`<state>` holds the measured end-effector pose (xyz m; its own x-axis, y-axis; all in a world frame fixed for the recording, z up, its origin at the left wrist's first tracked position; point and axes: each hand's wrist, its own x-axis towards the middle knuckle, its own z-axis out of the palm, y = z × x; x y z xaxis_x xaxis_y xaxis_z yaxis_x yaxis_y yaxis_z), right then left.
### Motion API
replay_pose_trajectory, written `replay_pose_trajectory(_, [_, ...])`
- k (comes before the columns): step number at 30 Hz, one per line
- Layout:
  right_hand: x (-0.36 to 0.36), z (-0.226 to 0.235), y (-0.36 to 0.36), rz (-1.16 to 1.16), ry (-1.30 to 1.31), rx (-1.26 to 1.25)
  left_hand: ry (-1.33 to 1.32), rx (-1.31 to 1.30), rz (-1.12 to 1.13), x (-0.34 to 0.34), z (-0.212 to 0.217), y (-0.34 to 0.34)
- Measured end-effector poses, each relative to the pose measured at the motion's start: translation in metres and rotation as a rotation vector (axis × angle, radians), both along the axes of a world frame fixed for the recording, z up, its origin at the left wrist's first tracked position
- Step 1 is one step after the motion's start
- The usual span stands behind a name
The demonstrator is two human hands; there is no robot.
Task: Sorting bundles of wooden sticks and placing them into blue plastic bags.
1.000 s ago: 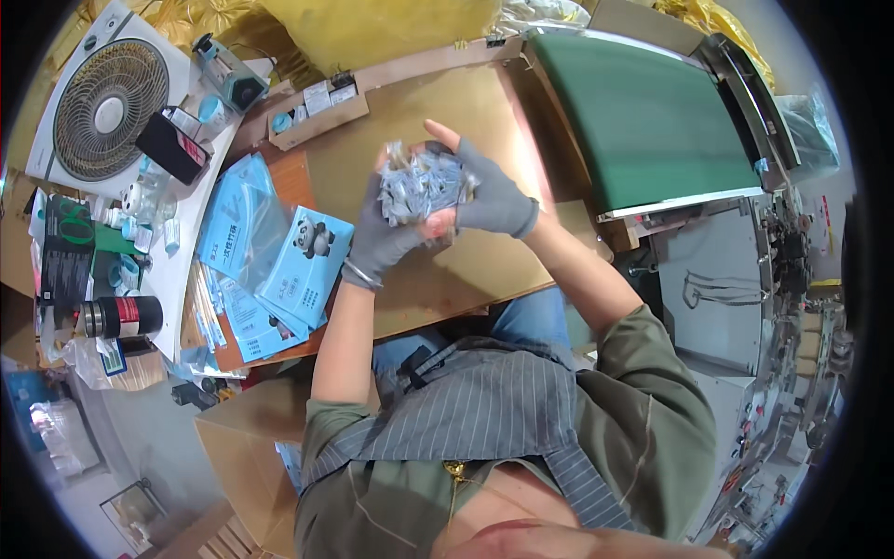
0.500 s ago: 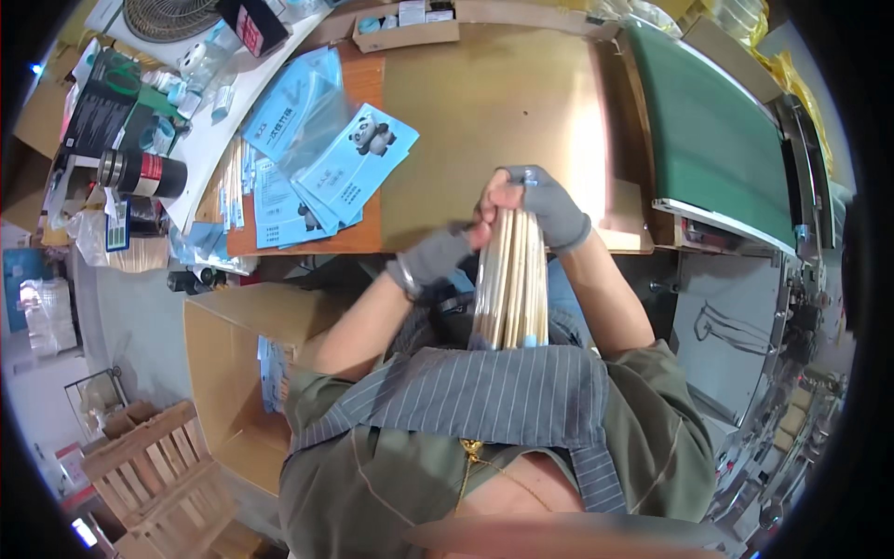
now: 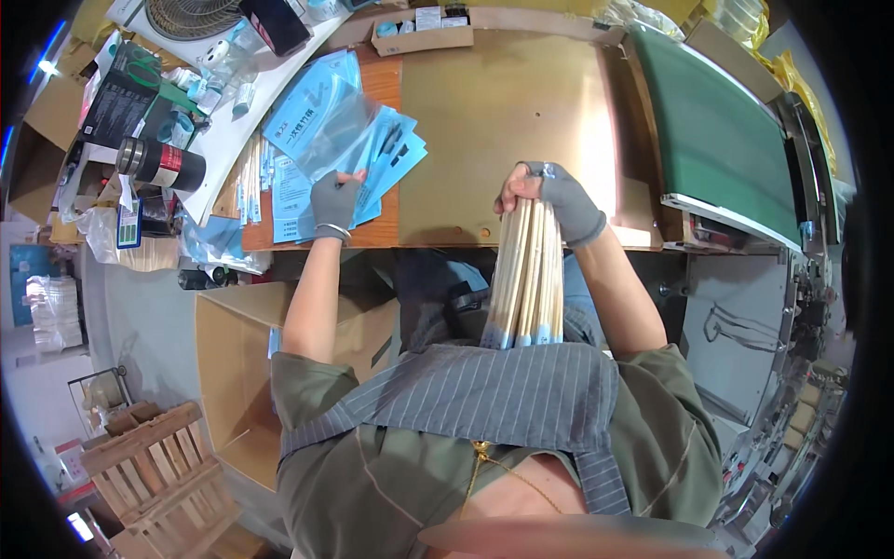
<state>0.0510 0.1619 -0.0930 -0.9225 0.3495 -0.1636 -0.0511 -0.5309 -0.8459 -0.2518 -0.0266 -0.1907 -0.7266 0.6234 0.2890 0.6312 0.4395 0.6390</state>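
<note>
My right hand [image 3: 563, 203], in a grey fingerless glove, is closed around the top of a bundle of wrapped chopsticks [image 3: 526, 275]. The bundle hangs down in front of my apron, with blue bands at its lower ends. My left hand [image 3: 335, 200], gloved the same way, is over the left of the table. Its thumb and fingers pinch the lower edge of a clear plastic bag [image 3: 340, 135]. Beneath the bag lie fanned blue printed packets [image 3: 296, 102], some with a panda picture, partly covered by the bag and the hand.
A tan board [image 3: 466, 130] covers the middle of the wooden table. To the right stands a green-topped surface [image 3: 712, 130]. At left, a white shelf holds a black flask [image 3: 163, 166] and a fan [image 3: 191, 14]. An open cardboard box [image 3: 228, 373] sits below the table's left side.
My left hand has left the chopstick bundle and reached left to the clear bag over the blue packets. My right hand still holds the bundle, now slightly further right in view.
</note>
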Motion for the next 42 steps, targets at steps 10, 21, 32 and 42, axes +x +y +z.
replay_pose_trajectory(10, [-0.010,-0.001,-0.003,0.047,0.004,-0.004,-0.259,-0.174,-0.102,0.009,-0.006,0.015])
replay_pose_trajectory(21, [-0.006,0.003,-0.004,0.063,0.001,-0.007,-0.226,-0.009,-0.053,-0.005,-0.027,0.012])
replay_pose_trajectory(32, [-0.022,0.010,-0.007,0.211,0.078,0.046,0.264,-0.145,-0.401,0.098,0.023,0.055])
replay_pose_trajectory(42, [-0.020,-0.091,-0.007,0.088,-0.252,-0.224,-0.171,0.084,-0.425,0.140,-0.012,0.063])
